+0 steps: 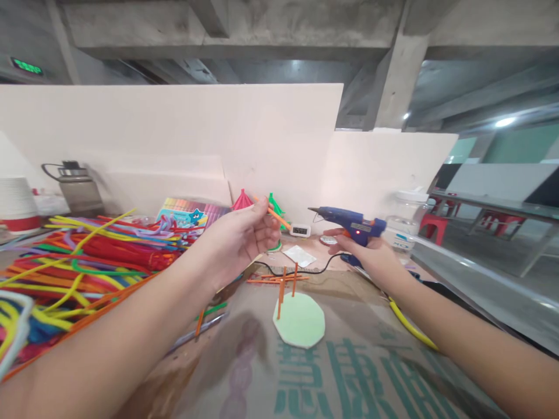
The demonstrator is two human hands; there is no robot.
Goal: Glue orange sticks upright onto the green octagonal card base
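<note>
My left hand (248, 230) pinches a short orange stick (278, 217), held up at the middle with its free end pointing down to the right. Around the handle of a blue glue gun (349, 221) my right hand (364, 249) is closed; a red light glows on the gun and its nozzle points left toward the stick. Below both hands lies a pale green many-sided board (300, 321). Several orange sticks (281, 299) stand upright along its far left edge. Behind them more loose orange sticks (266, 279) lie on the cardboard.
Bundles of colourful pipe cleaners (100, 256) fill the left side. A grey bottle (78, 189), paper cups (18, 203) and a marker box (194, 212) stand behind. A small digital clock (300, 230) and a clear jar (406, 218) sit farther back, before a white partition (174, 128).
</note>
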